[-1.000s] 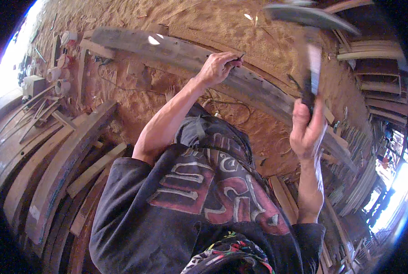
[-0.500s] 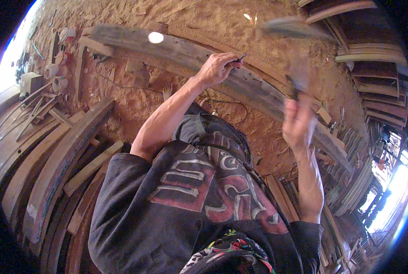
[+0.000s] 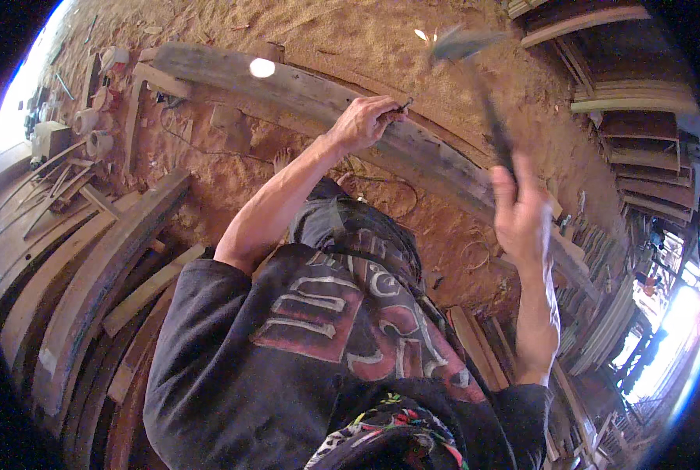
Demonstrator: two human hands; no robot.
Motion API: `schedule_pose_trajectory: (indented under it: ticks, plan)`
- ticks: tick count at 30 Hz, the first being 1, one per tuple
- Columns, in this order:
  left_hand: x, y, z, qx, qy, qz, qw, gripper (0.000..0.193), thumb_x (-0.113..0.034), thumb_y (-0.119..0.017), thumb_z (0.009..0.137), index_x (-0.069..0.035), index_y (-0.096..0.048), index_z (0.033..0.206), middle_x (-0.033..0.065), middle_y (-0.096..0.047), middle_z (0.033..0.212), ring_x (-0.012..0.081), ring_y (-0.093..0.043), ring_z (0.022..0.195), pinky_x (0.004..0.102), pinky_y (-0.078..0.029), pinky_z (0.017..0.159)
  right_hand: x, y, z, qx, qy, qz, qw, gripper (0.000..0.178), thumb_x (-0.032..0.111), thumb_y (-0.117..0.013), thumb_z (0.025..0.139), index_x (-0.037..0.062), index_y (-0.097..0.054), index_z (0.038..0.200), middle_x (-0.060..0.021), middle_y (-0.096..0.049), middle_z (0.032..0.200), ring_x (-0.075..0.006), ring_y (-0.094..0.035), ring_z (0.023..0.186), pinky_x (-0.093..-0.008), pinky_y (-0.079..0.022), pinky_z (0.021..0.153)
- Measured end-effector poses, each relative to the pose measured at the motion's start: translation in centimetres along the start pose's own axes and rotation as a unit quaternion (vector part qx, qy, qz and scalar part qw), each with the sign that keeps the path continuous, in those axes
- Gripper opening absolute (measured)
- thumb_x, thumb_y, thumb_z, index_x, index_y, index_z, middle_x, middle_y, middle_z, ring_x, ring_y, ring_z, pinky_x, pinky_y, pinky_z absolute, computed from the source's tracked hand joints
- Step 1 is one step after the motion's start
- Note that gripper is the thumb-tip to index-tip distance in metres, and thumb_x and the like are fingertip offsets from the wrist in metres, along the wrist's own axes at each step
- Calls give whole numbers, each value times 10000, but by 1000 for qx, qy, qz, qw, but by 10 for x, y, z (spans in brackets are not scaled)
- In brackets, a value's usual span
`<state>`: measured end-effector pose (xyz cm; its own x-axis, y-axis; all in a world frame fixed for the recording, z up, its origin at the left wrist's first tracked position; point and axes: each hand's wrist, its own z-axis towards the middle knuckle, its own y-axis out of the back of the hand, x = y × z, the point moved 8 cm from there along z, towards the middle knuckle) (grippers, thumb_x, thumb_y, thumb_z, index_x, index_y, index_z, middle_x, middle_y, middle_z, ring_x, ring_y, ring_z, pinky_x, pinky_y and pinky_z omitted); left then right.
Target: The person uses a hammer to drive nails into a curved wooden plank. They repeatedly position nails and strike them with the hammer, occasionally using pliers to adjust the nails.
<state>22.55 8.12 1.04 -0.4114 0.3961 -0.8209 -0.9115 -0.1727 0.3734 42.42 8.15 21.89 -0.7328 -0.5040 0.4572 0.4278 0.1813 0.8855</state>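
Note:
My right hand (image 3: pixel 520 210) is closed round the dark handle of a hammer (image 3: pixel 492 117). The hammer is raised, and its head is smeared by motion above the sandy ground. Over the middle of a long, weathered timber beam (image 3: pixel 311 88), my left hand (image 3: pixel 363 123) is closed on a thin dark rod (image 3: pixel 405 104), whose tip pokes out past the fingers. The rest of the rod is hidden in the fist, so its kind cannot be told. A bright round light spot lies on the beam's left part.
Curved planks (image 3: pixel 103 286) are stacked at the left, near several round containers (image 3: pixel 99 143). Wooden boards (image 3: pixel 636 104) are piled at the upper right, and thin strips (image 3: pixel 604 317) lie at the right. A wood block (image 3: pixel 162 81) sits by the beam's left end. Reddish sawdust covers the ground.
The hammer head has swung left, and the blurred hammer shows more clearly. My left hand has shifted slightly left and down, still gripping the rod.

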Motion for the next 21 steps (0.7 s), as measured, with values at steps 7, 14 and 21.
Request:
schedule_pose_trajectory:
  ticks: [7,14,21]
  plan:
    - [-3,-3,0,15,0,-7,1000,229,57,-642,799,-11,-643,1017,170,-686,940,386,-674,885,418,-551,750,-24,-44,-18,107,-25,-89,990,393,324,-552,995,18,-571,1240,-295,-660,1049,-469,-641,964,-497,-518,749]
    - [0,-7,1,-11,-28,-7,1000,116,-20,-648,848,-12,-633,963,170,-670,876,391,-651,821,449,-529,692,-14,-40,-16,30,24,-69,997,400,306,-544,1007,7,-549,1273,-251,-670,1004,-420,-669,894,-435,-518,760]
    - [-7,0,2,-10,14,26,1000,149,-46,-642,868,-14,-636,1014,161,-668,889,389,-653,815,436,-536,707,-78,-54,-30,-23,-140,125,982,286,280,-556,1009,23,-607,1124,-151,-715,881,-266,-697,787,-386,-515,698]
